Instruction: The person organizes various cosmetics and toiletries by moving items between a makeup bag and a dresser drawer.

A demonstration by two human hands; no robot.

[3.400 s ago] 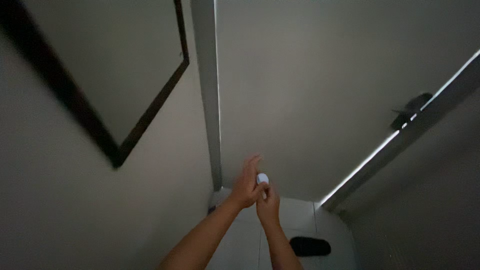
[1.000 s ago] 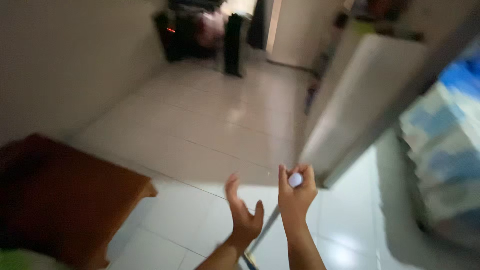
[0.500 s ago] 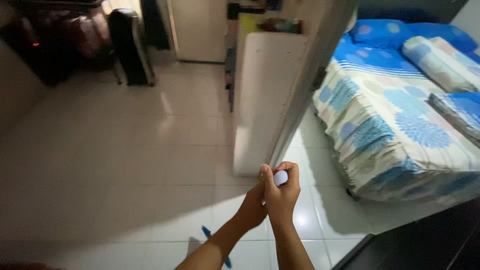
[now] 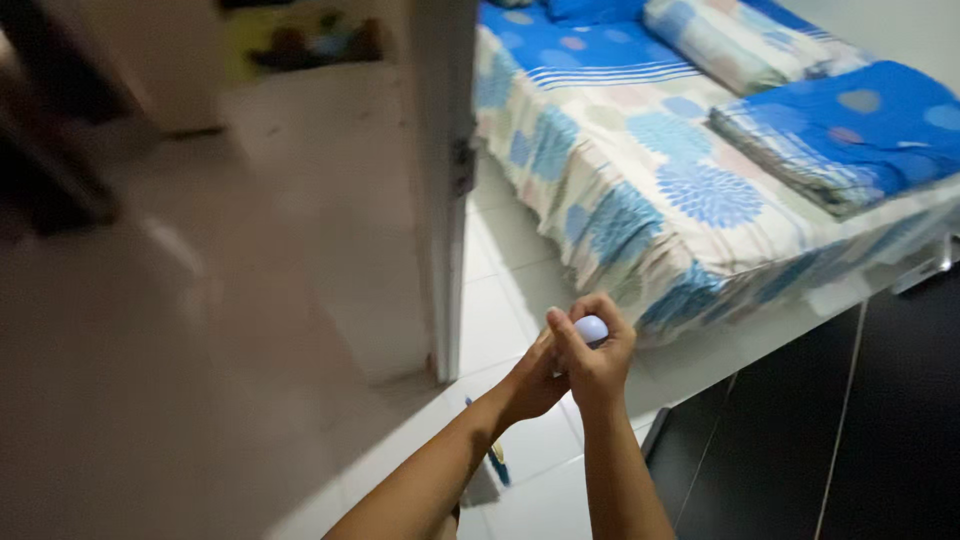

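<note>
My right hand [image 4: 598, 362] is closed around a small pale rounded knob [image 4: 591, 328], the top end of a stick. My left hand [image 4: 535, 378] presses against the right one from the left, fingers wrapped just below the knob. Both forearms reach up from the bottom of the view. Below the hands a thin blue shaft [image 4: 497, 468] shows near the floor tiles; I cannot tell what is at its lower end.
An open white door [image 4: 442, 180] stands edge-on just left of the hands. A bed [image 4: 700, 190] with a blue flowered sheet, a bolster and a folded blue blanket [image 4: 840, 140] fills the right. A dark cabinet [image 4: 840, 430] is at the lower right.
The view has swung right from a dim hallway toward the bed. My left hand, spread apart a second ago, has joined the right hand around the knob and stays there.
</note>
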